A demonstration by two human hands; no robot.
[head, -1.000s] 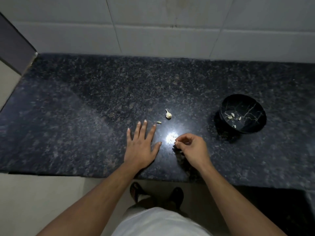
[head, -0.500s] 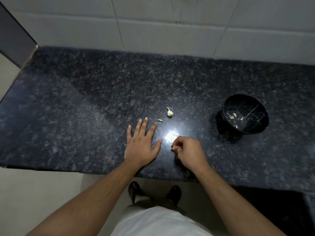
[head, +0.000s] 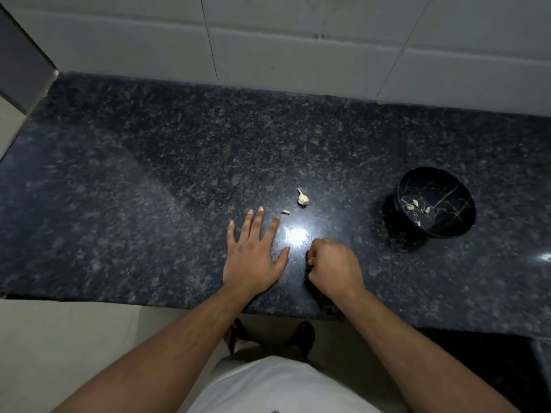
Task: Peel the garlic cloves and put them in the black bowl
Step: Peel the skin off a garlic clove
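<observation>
Nearest, the right hand [head: 334, 265] is curled into a fist at the table [head: 119, 204] edge, perhaps pinching a bit of skin, though I cannot tell; the left hand [head: 253, 254] lies flat, fingers spread, probably bracing. Just beyond wait an unpeeled garlic clove [head: 302, 198] and a small scrap [head: 284, 212]. Farther right, the black bowl [head: 435, 201] already holds peeled cloves [head: 413, 205], within reach for drop-offs.

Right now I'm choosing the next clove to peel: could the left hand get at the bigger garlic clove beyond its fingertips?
Probably yes. The left hand lies flat on the counter, fingers pointing toward the garlic clove. Only a small garlic scrap lies between, slightly aside; nothing blocks the way.
</observation>
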